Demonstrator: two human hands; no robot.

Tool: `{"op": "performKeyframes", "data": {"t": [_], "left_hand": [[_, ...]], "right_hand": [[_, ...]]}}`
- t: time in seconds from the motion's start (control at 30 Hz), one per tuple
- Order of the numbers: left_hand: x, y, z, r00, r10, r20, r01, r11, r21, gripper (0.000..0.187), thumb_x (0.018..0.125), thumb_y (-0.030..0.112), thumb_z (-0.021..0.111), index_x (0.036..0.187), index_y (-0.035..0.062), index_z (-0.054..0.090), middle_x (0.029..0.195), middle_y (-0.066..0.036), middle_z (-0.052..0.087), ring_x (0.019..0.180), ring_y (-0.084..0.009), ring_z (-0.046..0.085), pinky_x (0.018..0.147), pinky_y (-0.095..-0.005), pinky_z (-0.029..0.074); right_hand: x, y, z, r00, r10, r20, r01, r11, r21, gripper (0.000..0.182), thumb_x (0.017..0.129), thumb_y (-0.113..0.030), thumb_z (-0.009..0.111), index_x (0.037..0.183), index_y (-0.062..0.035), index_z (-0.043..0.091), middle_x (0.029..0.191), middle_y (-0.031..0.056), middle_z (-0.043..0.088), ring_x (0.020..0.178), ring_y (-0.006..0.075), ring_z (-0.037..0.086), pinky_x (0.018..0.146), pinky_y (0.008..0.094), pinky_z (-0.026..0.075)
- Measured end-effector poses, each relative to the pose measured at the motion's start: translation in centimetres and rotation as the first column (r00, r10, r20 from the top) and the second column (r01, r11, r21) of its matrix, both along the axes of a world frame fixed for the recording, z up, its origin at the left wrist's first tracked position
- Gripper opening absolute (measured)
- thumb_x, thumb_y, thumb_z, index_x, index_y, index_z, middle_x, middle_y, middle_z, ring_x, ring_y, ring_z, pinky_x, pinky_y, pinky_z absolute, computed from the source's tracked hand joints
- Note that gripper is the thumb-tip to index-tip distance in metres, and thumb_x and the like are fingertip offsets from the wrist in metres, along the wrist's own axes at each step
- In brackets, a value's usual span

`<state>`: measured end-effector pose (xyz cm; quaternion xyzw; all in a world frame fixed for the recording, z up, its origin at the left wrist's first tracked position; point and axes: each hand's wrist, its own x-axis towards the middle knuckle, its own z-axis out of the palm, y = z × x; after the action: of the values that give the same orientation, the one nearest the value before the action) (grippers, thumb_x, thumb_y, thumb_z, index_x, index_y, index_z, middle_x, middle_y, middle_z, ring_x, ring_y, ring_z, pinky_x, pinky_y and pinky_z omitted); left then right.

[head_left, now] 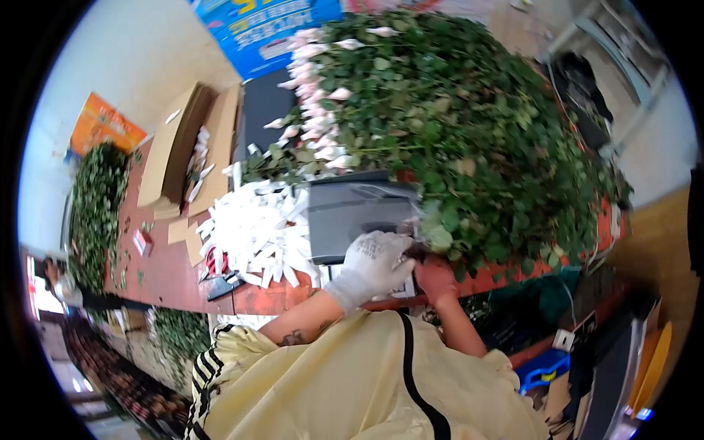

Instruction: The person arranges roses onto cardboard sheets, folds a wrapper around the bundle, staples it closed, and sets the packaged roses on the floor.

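My left hand point(374, 265), in a white and grey glove, is closed at the lower right corner of a dark grey sheet with clear film point(359, 220). Beside it, my right hand point(435, 279), in a reddish glove, has its fingers bent at the same spot. A small dark thing between the hands is too blurred to name. Just right of the hands begins a big heap of leafy green stems point(469, 147), with pale pink wrapped flower heads point(315, 95) along its left side. White strips point(257, 227) lie piled left of the grey sheet.
Flattened cardboard point(176, 147) leans at the table's left part. A black-handled tool point(224, 286) and a small box point(142, 242) lie on the red table point(165, 275). More greenery point(99, 213) stands far left, near another person's gloved hand point(67, 290). A blue item point(544, 369) is low right.
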<state>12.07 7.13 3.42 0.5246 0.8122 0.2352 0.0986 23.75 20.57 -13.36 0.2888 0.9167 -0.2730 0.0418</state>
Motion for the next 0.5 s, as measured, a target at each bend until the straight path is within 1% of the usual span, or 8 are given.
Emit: {"op": "performKeyframes", "data": {"t": [0.07, 0.1, 0.23, 0.3, 0.37, 0.4, 0.43, 0.5], "left_hand": [[-0.9, -2.6, 1.5, 0.997, 0.034, 0.065, -0.041, 0.993, 0.109, 0.044, 0.078, 0.035, 0.057, 0.111, 0.0047, 0.058, 0.108, -0.017, 0.059, 0.103, -0.0331, 0.054, 0.09, -0.0427, 0.041], [-1.7, -3.9, 1.7, 0.995, 0.05, -0.086, -0.044, 0.996, 0.077, 0.049, 0.078, 0.037, 0.057, 0.116, 0.0052, 0.056, 0.118, -0.018, 0.052, 0.112, -0.0342, 0.047, 0.096, -0.0443, 0.036], [-2.8, -6.4, -1.4, 0.985, 0.007, -0.171, -0.006, 1.0, 0.01, 0.057, 0.08, 0.042, 0.057, 0.124, 0.0062, 0.05, 0.135, -0.02, 0.037, 0.126, -0.0365, 0.033, 0.105, -0.0472, 0.023], [-2.7, -7.2, -1.4, 0.983, 0.033, -0.18, -0.022, 0.998, 0.06, 0.056, 0.08, 0.042, 0.055, 0.123, 0.0057, 0.051, 0.135, -0.019, 0.038, 0.125, -0.036, 0.035, 0.105, -0.0467, 0.025], [-2.1, -7.9, -2.1, 1.0, 0.004, 0.01, -0.005, 0.996, 0.087, 0.056, 0.081, 0.041, 0.055, 0.123, 0.0053, 0.05, 0.133, -0.018, 0.041, 0.125, -0.035, 0.036, 0.105, -0.0467, 0.026], [-2.0, -9.1, -1.0, 0.998, -0.048, 0.051, 0.034, 0.967, 0.253, 0.052, 0.082, 0.038, 0.056, 0.121, 0.0043, 0.051, 0.127, -0.017, 0.048, 0.121, -0.0339, 0.042, 0.103, -0.0474, 0.029], [-2.4, -9.6, -0.5, 0.993, -0.119, -0.006, 0.111, 0.903, 0.416, 0.045, 0.082, 0.031, 0.059, 0.117, 0.0038, 0.053, 0.119, -0.015, 0.054, 0.114, -0.0317, 0.047, 0.098, -0.0463, 0.034], [-2.2, -12.0, -0.5, 0.966, -0.227, 0.127, 0.128, 0.839, 0.529, 0.032, 0.081, 0.023, 0.062, 0.106, 0.0027, 0.06, 0.106, -0.013, 0.059, 0.098, -0.0317, 0.055, 0.084, -0.0424, 0.043]], "right_hand": [[1.3, 0.2, 5.3, 0.974, 0.193, 0.117, -0.195, 0.981, 0.004, 0.042, 0.08, -0.041, 0.054, 0.1, -0.0045, 0.061, 0.104, 0.0204, 0.059, 0.096, 0.0343, 0.058, 0.082, 0.0428, 0.046], [1.7, 0.1, 9.0, 0.924, 0.306, 0.23, -0.331, 0.94, 0.081, 0.04, 0.079, -0.039, 0.056, 0.101, -0.0065, 0.061, 0.106, 0.0191, 0.059, 0.097, 0.0339, 0.058, 0.084, 0.0426, 0.046], [-4.4, -2.2, 21.4, 0.766, 0.618, -0.178, -0.593, 0.786, 0.174, 0.044, 0.072, -0.028, 0.067, 0.11, -0.0095, 0.058, 0.112, 0.0144, 0.056, 0.106, 0.0314, 0.052, 0.096, 0.0384, 0.039], [-12.0, -5.5, 23.7, 0.51, 0.833, -0.214, -0.697, 0.546, 0.464, 0.041, 0.075, -0.024, 0.063, 0.114, -0.0114, 0.056, 0.12, 0.0124, 0.051, 0.114, 0.0298, 0.047, 0.098, 0.0399, 0.037], [-19.0, -9.0, 20.9, 0.181, 0.934, -0.307, -0.859, 0.302, 0.412, 0.036, 0.075, -0.017, 0.06, 0.111, -0.0122, 0.058, 0.112, 0.0125, 0.056, 0.112, 0.0262, 0.049, 0.1, 0.0385, 0.036], [-22.4, -11.7, 20.6, 0.12, 0.99, -0.07, -0.971, 0.131, 0.199, 0.026, 0.072, -0.014, 0.061, 0.098, -0.0119, 0.063, 0.097, 0.0118, 0.061, 0.103, 0.0269, 0.055, 0.096, 0.038, 0.041], [-24.1, -14.1, 19.3, -0.014, 0.927, 0.374, -0.965, -0.11, 0.237, 0.014, 0.072, -0.014, 0.06, 0.085, -0.0121, 0.065, 0.088, 0.0065, 0.064, 0.09, 0.0225, 0.061, 0.086, 0.0361, 0.048], [-26.0, -16.5, 16.9, -0.175, 0.777, 0.604, -0.965, -0.257, 0.052, 0.015, 0.071, -0.016, 0.061, 0.085, -0.0119, 0.064, 0.089, 0.0067, 0.063, 0.09, 0.0227, 0.06, 0.085, 0.0359, 0.047]]}}
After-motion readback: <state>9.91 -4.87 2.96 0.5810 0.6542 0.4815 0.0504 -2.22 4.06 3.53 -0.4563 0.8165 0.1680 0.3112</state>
